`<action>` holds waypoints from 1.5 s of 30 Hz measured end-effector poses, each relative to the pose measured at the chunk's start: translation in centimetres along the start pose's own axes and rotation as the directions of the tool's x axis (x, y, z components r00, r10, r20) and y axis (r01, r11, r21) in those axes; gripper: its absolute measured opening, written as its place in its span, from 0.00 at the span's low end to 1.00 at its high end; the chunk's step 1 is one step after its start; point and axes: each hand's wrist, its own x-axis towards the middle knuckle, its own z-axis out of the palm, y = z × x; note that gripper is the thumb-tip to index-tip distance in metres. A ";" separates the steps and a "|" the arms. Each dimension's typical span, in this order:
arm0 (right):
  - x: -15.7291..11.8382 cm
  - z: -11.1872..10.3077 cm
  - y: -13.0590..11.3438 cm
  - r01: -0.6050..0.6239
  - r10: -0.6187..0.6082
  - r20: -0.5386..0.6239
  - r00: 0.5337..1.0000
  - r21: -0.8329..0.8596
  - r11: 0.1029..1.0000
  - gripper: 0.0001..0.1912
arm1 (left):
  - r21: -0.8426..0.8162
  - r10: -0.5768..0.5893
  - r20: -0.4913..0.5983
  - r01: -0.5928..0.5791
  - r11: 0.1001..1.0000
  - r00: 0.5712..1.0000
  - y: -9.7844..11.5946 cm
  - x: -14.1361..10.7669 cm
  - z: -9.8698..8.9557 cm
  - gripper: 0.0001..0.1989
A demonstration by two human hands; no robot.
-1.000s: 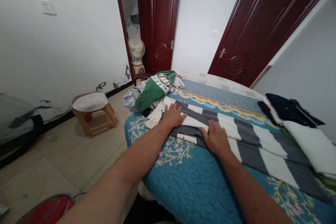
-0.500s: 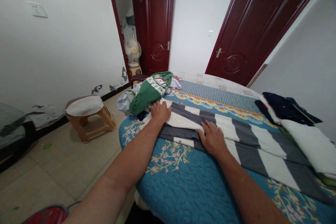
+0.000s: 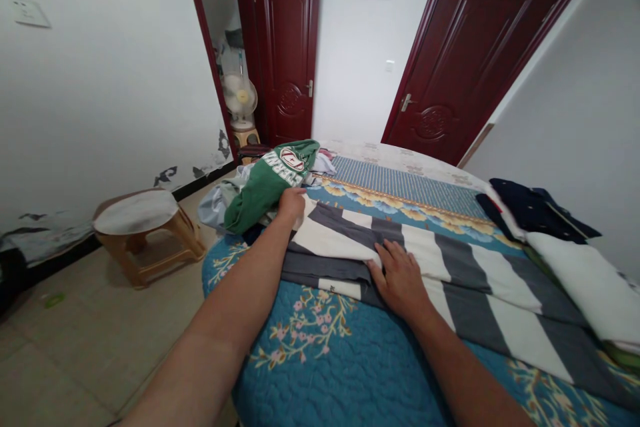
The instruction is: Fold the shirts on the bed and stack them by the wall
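Note:
A grey-and-white striped garment (image 3: 453, 257) lies stretched in a long folded strip across the blue floral quilt (image 3: 360, 360). At its left end, my left hand (image 3: 293, 205) is closed on the cloth edge, the fingertips partly hidden. My right hand (image 3: 400, 275) rests palm down on the middle part of the garment, fingers apart, with a grey layer folded beneath its thumb side. Just beyond my left hand, a green garment with white lettering (image 3: 267, 177) sits on a heap of rumpled clothes.
Folded clothes stand at the right: a dark navy pile (image 3: 537, 210) and a white folded piece (image 3: 580, 280). A plastic stool (image 3: 145, 213) is on the floor at left. Behind are a fan (image 3: 240, 97) and two dark red doors (image 3: 287, 47).
The view has turned slightly, shifting the scene left. My left hand has gone from lying on the cloth to a tighter grip at its end. My right hand stays on the garment.

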 end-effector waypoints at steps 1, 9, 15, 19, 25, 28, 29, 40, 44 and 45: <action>0.0 0.0 0.0 0.000 0.000 -0.003 1.000 0.004 1.000 0.30 | -0.023 -0.004 -0.005 0.004 1.000 1.000 -0.2 0.2 0.1 0.27; -0.2 0.3 0.3 0.035 -0.022 -0.172 0.985 0.074 0.997 0.30 | 0.076 0.058 0.015 -0.059 0.995 0.998 -1.0 0.7 -0.1 0.31; -0.4 0.6 0.2 0.062 -0.054 -0.154 0.987 0.046 0.997 0.25 | 0.316 0.132 0.076 -0.150 0.937 0.988 0.0 -0.4 -0.7 0.30; -0.4 0.7 0.2 0.062 -0.051 -0.189 0.981 0.053 0.997 0.24 | 0.427 0.171 0.098 -0.197 0.883 0.980 1.2 -2.0 -1.4 0.26; 0.0 0.0 0.1 0.201 -0.158 -0.323 0.933 0.103 0.974 0.25 | 0.646 0.341 0.183 -0.374 0.665 0.922 4.4 -5.1 -2.0 0.19; 0.1 0.0 -0.3 0.280 -0.240 -0.274 0.931 0.117 0.953 0.29 | 0.567 0.335 0.458 -0.561 0.603 0.823 5.6 -7.4 -0.4 0.22; 0.1 0.1 -0.4 0.277 -0.246 -0.232 0.941 0.111 0.954 0.29 | 0.527 0.314 0.544 -0.608 0.593 0.778 5.7 -8.3 0.4 0.25; 0.5 -0.6 -1.3 0.104 -0.108 0.087 0.990 0.045 0.994 0.34 | 0.449 0.286 0.557 -0.573 0.686 0.779 3.8 -10.5 5.0 0.41; 0.5 -1.5 -1.7 0.073 -0.089 0.126 0.988 0.122 0.990 0.36 | 0.480 0.340 0.519 -0.596 0.644 0.784 3.4 -10.2 5.1 0.38; 0.6 -1.7 -1.7 0.071 -0.090 0.128 0.988 0.145 0.987 0.38 | 0.488 0.360 0.518 -0.613 0.621 0.776 3.3 -10.0 5.2 0.38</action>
